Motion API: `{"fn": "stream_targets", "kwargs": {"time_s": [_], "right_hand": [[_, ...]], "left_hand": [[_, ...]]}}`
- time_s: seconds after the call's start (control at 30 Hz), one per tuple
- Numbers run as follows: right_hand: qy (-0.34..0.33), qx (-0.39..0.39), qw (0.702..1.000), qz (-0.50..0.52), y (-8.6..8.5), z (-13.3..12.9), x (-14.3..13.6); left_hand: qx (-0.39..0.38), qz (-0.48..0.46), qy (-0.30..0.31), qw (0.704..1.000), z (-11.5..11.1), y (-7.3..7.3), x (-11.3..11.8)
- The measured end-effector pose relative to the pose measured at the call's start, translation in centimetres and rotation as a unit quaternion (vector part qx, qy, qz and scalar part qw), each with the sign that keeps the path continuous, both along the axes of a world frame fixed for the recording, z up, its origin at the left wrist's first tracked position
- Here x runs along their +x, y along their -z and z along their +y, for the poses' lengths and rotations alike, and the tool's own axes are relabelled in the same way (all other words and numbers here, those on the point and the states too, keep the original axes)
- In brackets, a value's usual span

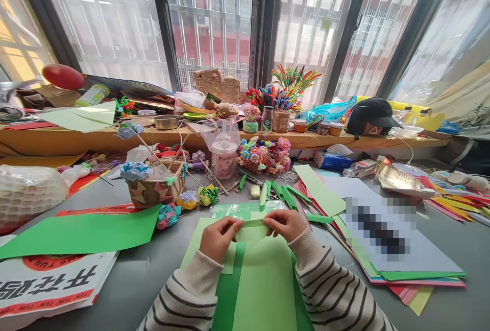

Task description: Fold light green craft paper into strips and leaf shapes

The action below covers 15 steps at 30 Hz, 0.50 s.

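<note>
Between my two hands a small piece of light green paper (250,232) is held up, its top edge folded over. My left hand (219,236) pinches its left end between thumb and fingers. At the other end, my right hand (285,225) pinches the fold the same way. Below lies a larger light green sheet (267,285) on top of a dark green sheet (228,300). Another light green sheet (194,241) shows partly behind my left wrist. Just past my hands are a clear plastic bag (229,210) and several folded green paper strips (287,195).
On the left, a green sheet (88,230) overlaps a printed white bag (57,290). A basket (156,193) with paper flowers and a plastic cup (224,160) stand farther back. To the right lies a stack of coloured paper (432,249). A cluttered ledge (191,139) runs below the windows.
</note>
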State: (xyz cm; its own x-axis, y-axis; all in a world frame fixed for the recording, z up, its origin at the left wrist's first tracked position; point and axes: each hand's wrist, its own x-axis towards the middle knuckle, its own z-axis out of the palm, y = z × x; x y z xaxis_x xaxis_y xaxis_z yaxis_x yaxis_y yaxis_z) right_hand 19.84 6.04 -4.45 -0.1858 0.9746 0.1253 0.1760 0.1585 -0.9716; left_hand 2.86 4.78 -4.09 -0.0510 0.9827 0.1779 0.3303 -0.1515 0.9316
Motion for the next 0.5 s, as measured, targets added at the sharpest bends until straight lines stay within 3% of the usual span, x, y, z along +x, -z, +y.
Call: {"fn": "stream_targets", "kwargs": {"time_s": [0.3, 0.5], "right_hand": [[-0.015, 0.003, 1.0, 0.002, -0.14, 0.25, 0.32], [-0.001, 0.023, 0.999, -0.029, -0.34, -0.32, -0.54]], "left_hand": [[0.005, -0.018, -0.004, 1.0, -0.21, -0.09, 0.0], [0.018, 0.032, 0.041, 0.998, -0.54, -0.28, 0.17]]}}
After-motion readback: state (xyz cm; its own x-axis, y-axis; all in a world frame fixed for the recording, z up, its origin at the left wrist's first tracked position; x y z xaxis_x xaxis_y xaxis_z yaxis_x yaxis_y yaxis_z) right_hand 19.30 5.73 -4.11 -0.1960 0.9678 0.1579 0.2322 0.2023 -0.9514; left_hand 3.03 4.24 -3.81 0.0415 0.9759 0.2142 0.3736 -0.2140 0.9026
